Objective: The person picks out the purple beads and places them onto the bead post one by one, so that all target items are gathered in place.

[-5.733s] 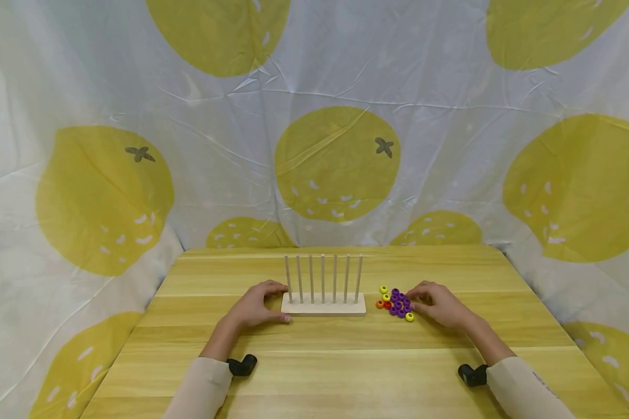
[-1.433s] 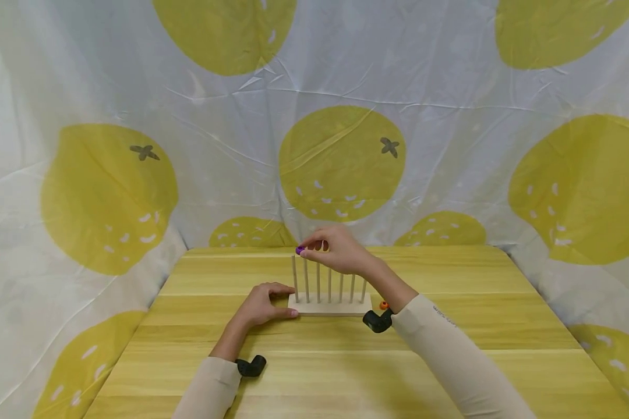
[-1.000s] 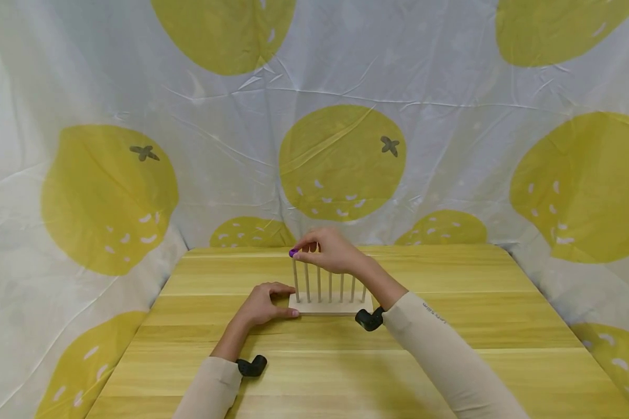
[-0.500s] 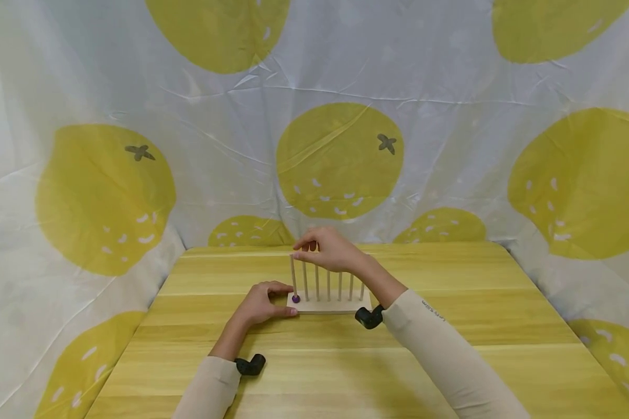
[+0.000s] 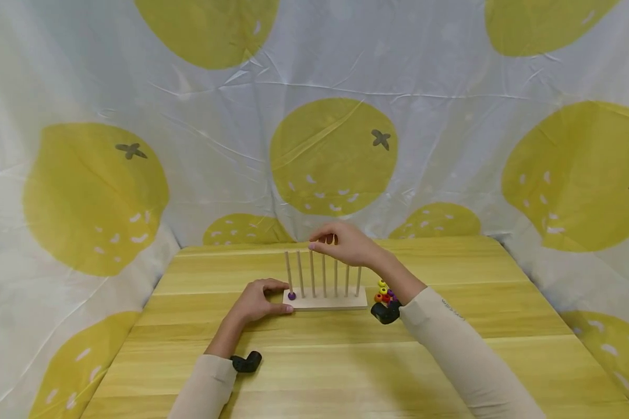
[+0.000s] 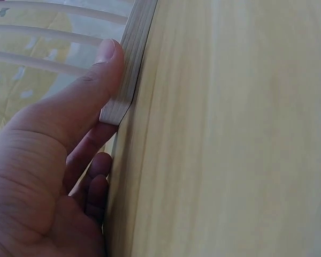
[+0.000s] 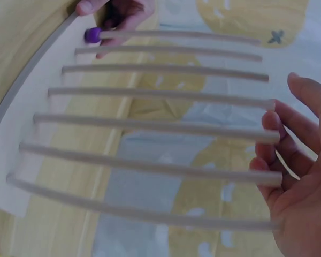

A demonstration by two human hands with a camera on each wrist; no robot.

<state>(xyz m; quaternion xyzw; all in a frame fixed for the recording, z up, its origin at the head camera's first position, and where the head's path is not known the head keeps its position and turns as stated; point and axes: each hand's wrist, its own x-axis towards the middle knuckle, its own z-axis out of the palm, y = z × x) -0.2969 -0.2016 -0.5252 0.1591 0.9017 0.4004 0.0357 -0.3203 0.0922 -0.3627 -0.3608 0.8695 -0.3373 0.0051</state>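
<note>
A pale wooden peg stand [image 5: 325, 300] with a row of upright pegs stands mid-table. One purple bead [image 5: 292, 296] sits at the bottom of its leftmost peg. My left hand [image 5: 254, 299] grips the left end of the base; the left wrist view has the thumb [image 6: 106, 52] on the front edge and fingers behind. Over the peg tops hovers my right hand [image 5: 346, 243]. In the right wrist view, the thumb and fingers of that right hand [image 7: 310, 166] are apart and hold nothing. Some fingers are close to the peg ends; whether they touch cannot be told.
Right of the stand lies a cluster of loose beads [image 5: 383, 291] in yellow, red, orange and purple, partly hidden by the right forearm and its black wrist mount [image 5: 385, 312]. A lemon-print cloth [image 5: 440, 145] hangs behind the table.
My right hand picked up a purple bead, carried it to the leftmost peg and released it; it dropped to the base. The right hand has since shifted right. My left hand stays on the stand.
</note>
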